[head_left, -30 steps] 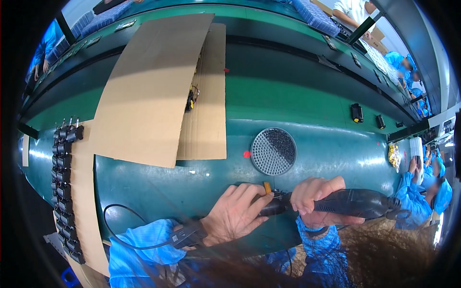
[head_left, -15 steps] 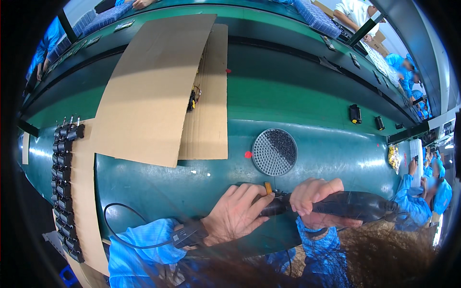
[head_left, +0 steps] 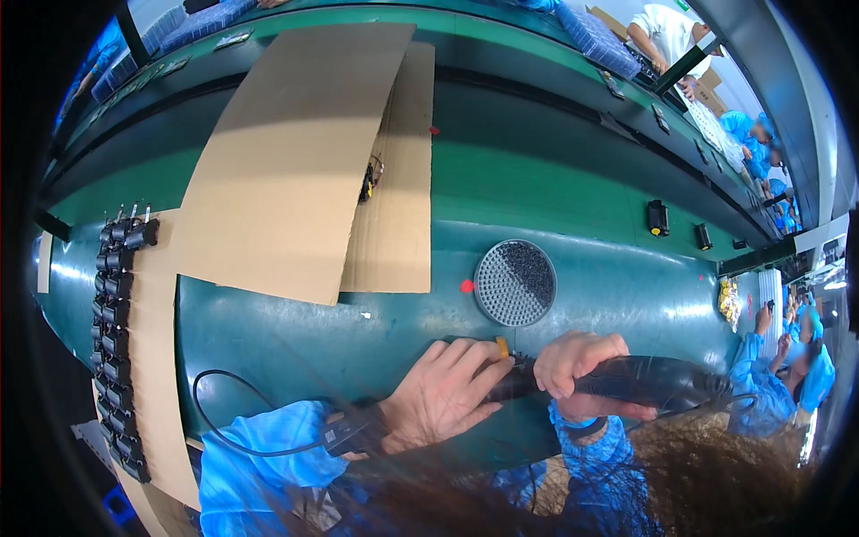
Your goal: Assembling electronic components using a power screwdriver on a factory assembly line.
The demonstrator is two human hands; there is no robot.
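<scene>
- Shifting only slightly since a second ago: viewpoint, past loose dark strands of hair (head_left: 716, 470) blurring the lower edge. Pose of right hand (head_left: 577, 371) and left hand (head_left: 443, 394) nearly unchanged, suggesting steady, close work rather than any reach.
- Clamping right fingers round a long black rounded tool (head_left: 649, 380), lying roughly level in front of the body, nose toward the left hand.
- Bending left fingers about that nose, index above and thumb below, beside a small flat orange-yellow piece (head_left: 502, 347) sticking up. Cannot tell pinching from mere touching; contact hidden behind fingers.
- Looping from a black wrist-worn module (head_left: 353, 434) near the left cuff: thin black cable (head_left: 196, 387), well apart from the tool.
- Sitting just beyond both hands on a glossy dark green table (head_left: 259, 345): round grey dimpled dish (head_left: 499, 300), partly covered by tiny black pieces (head_left: 530, 268).
- Lining the left side: row of black blocky parts (head_left: 114, 340).
- Lying farther back: large tan cardboard sheet (head_left: 286, 170) over a second tan sheet (head_left: 391, 259), largely hiding black-and-yellow wired parts (head_left: 367, 186).
- Resting far right: clear bag of yellow parts (head_left: 729, 304), near a co-worker in blue (head_left: 756, 385).
</scene>
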